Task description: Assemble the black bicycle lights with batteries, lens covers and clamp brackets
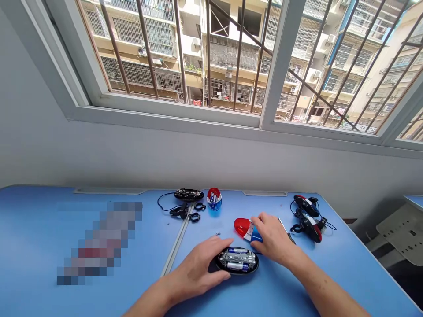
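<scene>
A black oval battery housing (237,260) with its inside facing up lies on the blue table, with several batteries in it. Around its left end my left hand (200,266) is closed, the fingers at the far edge and the thumb at the near edge. Just beyond it, my right hand (272,240) grips a red, white and blue plastic cover (242,227) from its right side; the hand hides much of the blue end. Partly behind that hand lies a screwdriver (287,230). Small screws (217,234) rest on the table near my left fingertips.
At the back lie another open black housing (188,194), black clamp parts (180,211) and a red-blue cover (214,199). Assembled lights with cables (309,224) sit at right. A pixelated item (102,242) is at left. A wall and barred window (185,110) stand behind the table.
</scene>
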### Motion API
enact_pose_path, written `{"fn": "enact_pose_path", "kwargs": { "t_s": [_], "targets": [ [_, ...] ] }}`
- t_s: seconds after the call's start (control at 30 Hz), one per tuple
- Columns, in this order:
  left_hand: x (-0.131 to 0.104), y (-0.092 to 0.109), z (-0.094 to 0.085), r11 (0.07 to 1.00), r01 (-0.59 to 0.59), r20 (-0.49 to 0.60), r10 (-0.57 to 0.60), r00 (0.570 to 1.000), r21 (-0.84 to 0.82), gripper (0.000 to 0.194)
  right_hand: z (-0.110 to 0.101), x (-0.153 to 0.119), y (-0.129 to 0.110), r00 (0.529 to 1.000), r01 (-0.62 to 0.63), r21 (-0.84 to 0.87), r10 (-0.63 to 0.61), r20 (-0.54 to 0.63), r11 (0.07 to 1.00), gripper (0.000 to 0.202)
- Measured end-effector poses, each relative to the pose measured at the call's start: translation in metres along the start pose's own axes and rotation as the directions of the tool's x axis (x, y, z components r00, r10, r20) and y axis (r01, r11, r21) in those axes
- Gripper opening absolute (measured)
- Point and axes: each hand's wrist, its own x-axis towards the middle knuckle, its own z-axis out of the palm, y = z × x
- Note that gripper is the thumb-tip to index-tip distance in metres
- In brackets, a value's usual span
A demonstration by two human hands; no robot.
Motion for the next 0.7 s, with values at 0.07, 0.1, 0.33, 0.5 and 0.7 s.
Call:
{"fn": "enact_pose_path", "kwargs": {
  "t_s": [0.07, 0.1, 0.33, 0.5, 0.7],
  "targets": [
    [0.001, 0.001, -0.001, 1.000, 0.011, 0.001, -0.011, 1.000, 0.002, 0.060, 0.000, -0.001, -0.001, 1.000, 0.005, 0.014, -0.005, -0.007, 1.000, 0.040],
    [0.001, 0.002, -0.001, 1.000, 0.015, 0.001, -0.015, 1.000, 0.000, 0.060, 0.001, -0.001, -0.002, 1.000, 0.010, 0.022, -0.010, -0.007, 1.000, 0.040],
    [0.001, 0.003, -0.003, 1.000, -0.010, -0.017, 0.010, 1.000, 0.019, 0.057, 0.007, 0.002, 0.005, 0.995, 0.076, 0.285, -0.053, -0.089, 0.956, 0.055],
    [-0.001, 0.001, 0.000, 0.999, 0.013, -0.008, -0.013, 1.000, 0.035, 0.061, -0.007, -0.001, 0.007, 0.983, 0.056, 0.911, 0.139, -0.122, 0.409, 0.059],
    [0.000, 0.000, 0.000, 1.000, 0.007, -0.021, -0.007, 1.000, 0.024, 0.056, -0.039, -0.007, 0.016, 0.982, -0.056, 0.973, 0.162, 0.094, -0.222, 0.059]
  ]
}}
